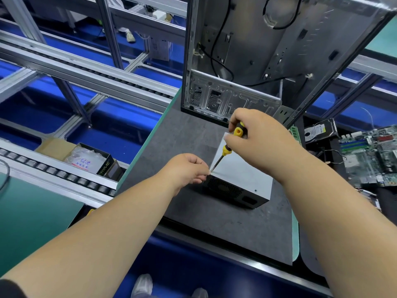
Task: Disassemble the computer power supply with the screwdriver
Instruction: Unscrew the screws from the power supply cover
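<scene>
My right hand [255,134] grips the screwdriver [231,143] over the power supply [240,175], which sits on the mat [214,222]. Down-left of that grip, the tip meets the unit's near-left corner, where my left hand [187,171] pinches. Behind the grip stands the computer case [247,61]. Right of it lie a hard drive [318,131] and a motherboard [369,155]. Far left sits a box [86,158] beside the roller rail [53,173].

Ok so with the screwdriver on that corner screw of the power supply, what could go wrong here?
The screwdriver meets the power supply corner at a slant, so its tip may slip out of the screw. The left hand has its fingers beside the tip and could get jabbed. A freed screw might roll off the grey mat.
</scene>
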A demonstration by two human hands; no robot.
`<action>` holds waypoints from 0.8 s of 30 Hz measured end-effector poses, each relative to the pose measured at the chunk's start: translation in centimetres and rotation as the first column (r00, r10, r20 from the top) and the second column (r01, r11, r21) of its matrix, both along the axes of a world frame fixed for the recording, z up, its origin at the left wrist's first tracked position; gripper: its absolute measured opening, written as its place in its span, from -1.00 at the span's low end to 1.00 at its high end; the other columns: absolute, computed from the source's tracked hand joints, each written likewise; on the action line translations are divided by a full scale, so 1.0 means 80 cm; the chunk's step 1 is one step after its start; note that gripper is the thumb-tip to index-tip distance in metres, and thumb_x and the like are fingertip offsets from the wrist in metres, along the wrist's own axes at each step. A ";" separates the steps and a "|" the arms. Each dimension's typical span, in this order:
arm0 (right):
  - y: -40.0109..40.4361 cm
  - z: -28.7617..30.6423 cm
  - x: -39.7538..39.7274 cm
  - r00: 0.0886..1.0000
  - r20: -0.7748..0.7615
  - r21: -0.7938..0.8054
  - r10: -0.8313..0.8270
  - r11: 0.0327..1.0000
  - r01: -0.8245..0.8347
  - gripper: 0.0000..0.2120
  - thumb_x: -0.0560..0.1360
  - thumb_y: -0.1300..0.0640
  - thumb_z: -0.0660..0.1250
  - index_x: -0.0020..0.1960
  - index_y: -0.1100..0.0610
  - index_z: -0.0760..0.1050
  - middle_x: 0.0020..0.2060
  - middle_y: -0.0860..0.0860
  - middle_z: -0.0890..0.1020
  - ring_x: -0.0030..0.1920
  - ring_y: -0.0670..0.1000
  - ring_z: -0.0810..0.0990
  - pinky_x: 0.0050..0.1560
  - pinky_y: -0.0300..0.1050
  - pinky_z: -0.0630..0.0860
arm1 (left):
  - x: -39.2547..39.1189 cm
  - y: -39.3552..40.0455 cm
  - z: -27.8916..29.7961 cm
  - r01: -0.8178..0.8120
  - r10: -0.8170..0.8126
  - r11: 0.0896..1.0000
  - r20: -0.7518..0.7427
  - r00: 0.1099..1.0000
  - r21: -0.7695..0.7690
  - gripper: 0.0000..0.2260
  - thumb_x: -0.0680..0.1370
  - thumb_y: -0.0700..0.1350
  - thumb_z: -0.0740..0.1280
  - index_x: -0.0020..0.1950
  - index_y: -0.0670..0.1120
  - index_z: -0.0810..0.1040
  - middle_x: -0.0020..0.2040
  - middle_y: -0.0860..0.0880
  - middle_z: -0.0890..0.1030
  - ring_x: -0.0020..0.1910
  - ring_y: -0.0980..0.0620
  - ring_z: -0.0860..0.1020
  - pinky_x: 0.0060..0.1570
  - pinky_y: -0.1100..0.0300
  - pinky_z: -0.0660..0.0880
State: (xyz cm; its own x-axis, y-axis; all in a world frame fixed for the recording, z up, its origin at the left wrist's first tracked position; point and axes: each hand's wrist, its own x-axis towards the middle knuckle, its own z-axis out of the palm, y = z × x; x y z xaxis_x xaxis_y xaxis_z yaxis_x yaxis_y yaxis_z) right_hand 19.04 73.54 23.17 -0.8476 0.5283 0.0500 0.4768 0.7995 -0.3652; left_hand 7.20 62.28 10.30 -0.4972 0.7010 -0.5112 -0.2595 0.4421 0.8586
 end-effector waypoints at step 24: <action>0.009 0.004 0.000 0.996 0.066 -0.073 -0.059 0.995 0.064 -0.59 0.55 -0.27 0.22 -0.15 0.08 0.47 -0.43 -0.07 0.54 -0.41 -0.04 0.42 -0.40 -0.11 0.31 | -0.001 0.001 0.004 0.019 -0.018 1.000 0.030 0.999 -0.012 -0.90 0.48 -0.31 0.39 -0.02 -0.26 0.62 -0.22 -0.17 0.64 -0.29 0.03 0.61 -0.28 0.31 0.59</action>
State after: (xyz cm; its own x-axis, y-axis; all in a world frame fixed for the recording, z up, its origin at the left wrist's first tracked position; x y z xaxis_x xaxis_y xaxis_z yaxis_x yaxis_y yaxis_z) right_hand 19.06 74.28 23.48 -0.8136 0.5796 -0.0450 0.5484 0.7395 -0.3903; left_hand 7.12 62.38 10.63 -0.4685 0.7035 -0.5344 -0.2767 0.4576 0.8450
